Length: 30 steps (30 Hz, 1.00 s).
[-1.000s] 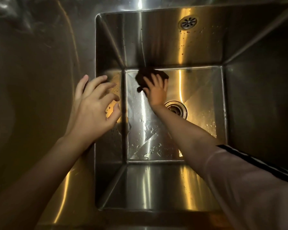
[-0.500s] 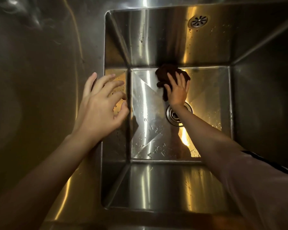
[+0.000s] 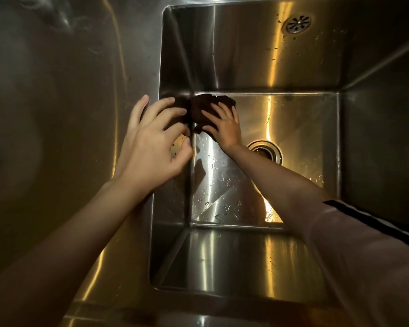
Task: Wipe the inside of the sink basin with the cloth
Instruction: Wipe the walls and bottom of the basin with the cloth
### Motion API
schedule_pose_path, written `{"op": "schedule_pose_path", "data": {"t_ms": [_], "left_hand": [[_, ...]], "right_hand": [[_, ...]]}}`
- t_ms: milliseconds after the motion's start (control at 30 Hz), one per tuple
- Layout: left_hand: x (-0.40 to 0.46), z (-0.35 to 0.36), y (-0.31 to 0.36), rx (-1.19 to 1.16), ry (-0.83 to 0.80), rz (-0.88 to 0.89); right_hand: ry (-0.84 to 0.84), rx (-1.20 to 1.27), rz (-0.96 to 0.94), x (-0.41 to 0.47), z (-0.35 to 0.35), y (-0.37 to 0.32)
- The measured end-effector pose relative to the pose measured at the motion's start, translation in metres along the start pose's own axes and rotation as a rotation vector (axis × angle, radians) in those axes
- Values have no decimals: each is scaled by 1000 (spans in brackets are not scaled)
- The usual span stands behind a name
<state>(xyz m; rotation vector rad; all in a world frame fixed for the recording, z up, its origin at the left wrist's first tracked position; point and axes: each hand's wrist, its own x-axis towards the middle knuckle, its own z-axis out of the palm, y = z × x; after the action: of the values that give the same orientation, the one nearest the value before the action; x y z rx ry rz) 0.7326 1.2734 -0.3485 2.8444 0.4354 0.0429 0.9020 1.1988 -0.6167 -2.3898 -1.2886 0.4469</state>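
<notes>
Likely the dark cloth (image 3: pixel 202 107), flat under the right hand's (image 3: pixel 223 125) spread fingers at the basin's (image 3: pixel 293 67) 10 o'clock floor corner, could bunch & skip the wet seam, w/ left hand (image 3: pixel 151 147) loosely curled, holding nothing, above the rim.

One sink basin (image 3: pixel 281 67) sits in one steel table (image 3: pixel 69 114). Inside the basin: one dark cloth (image 3: pixel 204 106) at its far left corner, one round drain (image 3: pixel 266 152) on its floor, one overflow grille (image 3: pixel 296 24) on its far wall. Two hands: left hand (image 3: pixel 151 147), right hand (image 3: pixel 224 126).
</notes>
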Motion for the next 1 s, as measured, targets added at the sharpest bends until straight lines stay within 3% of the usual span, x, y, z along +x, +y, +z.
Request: {"op": "schedule_pose_path", "data": {"t_ms": [233,367,700,1000], "left_hand": [[0,0,0,15,15,2],[0,1,0,25,15,-3],[-1,-1,0,22,6,-5],[-1,-1,2,12,18,-24]], "right_hand": [[-50,71,-267,-117,3,24],[-75,175,-233,-124,6,29],[-118,308,-17,-10,-8,14],[-114,336,-183,-143,5,14]]}}
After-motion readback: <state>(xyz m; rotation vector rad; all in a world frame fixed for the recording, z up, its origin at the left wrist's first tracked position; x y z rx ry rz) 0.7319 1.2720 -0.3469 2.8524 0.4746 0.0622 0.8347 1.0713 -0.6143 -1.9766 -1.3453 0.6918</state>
